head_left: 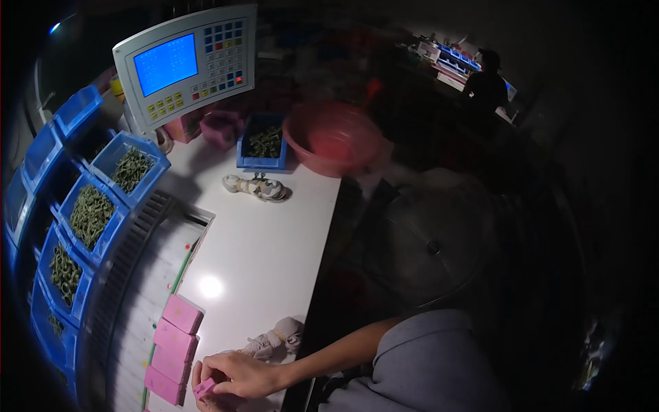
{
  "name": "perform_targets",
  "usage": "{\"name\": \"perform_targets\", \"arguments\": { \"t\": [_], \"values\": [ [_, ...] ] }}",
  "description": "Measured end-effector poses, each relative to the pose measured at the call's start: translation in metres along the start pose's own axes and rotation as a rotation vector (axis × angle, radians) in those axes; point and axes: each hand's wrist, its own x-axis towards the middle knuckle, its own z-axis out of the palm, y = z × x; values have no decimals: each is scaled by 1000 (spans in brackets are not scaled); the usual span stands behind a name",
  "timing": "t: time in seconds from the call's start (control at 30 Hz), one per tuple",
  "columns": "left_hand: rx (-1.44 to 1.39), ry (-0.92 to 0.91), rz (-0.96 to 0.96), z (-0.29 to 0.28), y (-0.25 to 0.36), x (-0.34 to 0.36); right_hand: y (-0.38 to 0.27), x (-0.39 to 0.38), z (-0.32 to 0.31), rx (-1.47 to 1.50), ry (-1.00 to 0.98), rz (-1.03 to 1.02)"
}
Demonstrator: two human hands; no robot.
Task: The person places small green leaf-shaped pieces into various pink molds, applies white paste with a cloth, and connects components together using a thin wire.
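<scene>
My right hand reaches in from the right, over the near end of the white tabletop. Its curled fingers close round a small pink block; the hand covers part of the block. At the lower edge, just under the block, a bit of my left hand shows, and most of it is cut off. Up and left of the hands, several flat pink blocks lie in a row along the table's left edge. A bundle of whitish cloth tied with a band rests right behind my right hand.
Blue bins of small greenish ring-like parts are stacked at the left. A control panel with a lit blue screen stands behind. Farther back are a blue tray, a red basin and a tied pale bundle. Another person is far right.
</scene>
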Motion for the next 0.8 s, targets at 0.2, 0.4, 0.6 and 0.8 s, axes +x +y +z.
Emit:
{"name": "perform_targets", "arguments": {
  "t": [0.2, 0.4, 0.6, 0.8],
  "values": [
    [-107, -8, -130, -13, 3, 2, 0, -3, -2, 24, 29, -3],
    [-200, 10, -177, -29, 8, -4, 1, 3, 9, -6, -2, -4],
    [-331, 33, -217, -45, 8, -19, 5, 2, 15, 94, -33, 86],
    [-438, 64, -232, -61, 5, -36, 26, 1, 34, 69, -54, 199]
  ]
}}
